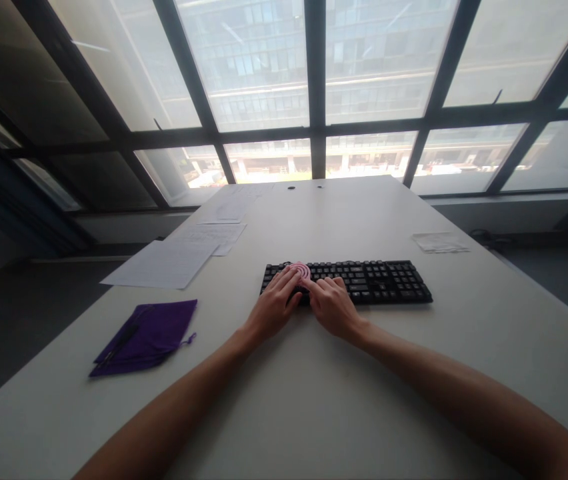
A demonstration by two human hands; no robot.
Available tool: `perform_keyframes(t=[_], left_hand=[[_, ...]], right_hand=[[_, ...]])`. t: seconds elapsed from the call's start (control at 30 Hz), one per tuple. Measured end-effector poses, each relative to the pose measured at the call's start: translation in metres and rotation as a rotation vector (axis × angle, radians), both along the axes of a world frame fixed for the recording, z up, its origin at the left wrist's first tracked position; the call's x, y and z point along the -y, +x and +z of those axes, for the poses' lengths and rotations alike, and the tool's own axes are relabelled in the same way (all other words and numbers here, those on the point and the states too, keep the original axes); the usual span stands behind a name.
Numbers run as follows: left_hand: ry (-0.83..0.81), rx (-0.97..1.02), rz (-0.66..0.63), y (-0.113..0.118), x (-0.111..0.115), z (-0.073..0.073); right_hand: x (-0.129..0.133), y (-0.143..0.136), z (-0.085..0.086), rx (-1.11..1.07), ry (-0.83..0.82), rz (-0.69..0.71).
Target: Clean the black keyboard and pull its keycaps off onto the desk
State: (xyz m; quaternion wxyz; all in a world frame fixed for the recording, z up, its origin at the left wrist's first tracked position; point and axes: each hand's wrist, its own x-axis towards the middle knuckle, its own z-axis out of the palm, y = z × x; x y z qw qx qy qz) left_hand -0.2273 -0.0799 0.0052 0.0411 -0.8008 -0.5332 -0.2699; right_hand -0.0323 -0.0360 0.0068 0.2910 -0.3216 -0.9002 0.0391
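Left hand [275, 305]: fingers close together on round, pink, ringed object [303, 271]
Right hand [334, 307]: index extended at its edge, others curled
Black rectangular keyboard [389, 282]: beneath, on white worktop [309, 400]

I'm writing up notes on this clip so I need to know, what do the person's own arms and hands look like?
Both the left hand and the right hand are bare, with no gloves. The left forearm and right forearm show no sleeves, watch or bracelet. No rings or markings can be made out at this size.
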Motion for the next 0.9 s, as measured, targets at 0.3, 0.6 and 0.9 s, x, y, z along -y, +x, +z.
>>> perform_keyframes(t=[0.3,0.6,0.9], left_hand=[[-0.006,0.007,0.002,-0.0009,0.0000,-0.0018],[-0.016,0.034,0.019,-0.0025,-0.0006,-0.0020],[-0.022,0.055,-0.002,-0.0028,-0.0007,-0.0022]], right_hand=[[-0.0013,0.0026,0.0022,-0.040,-0.007,0.012],[-0.0012,0.0029,0.0024,-0.010,-0.001,-0.015],[-0.0037,0.0024,0.0005,-0.010,0.005,-0.025]])
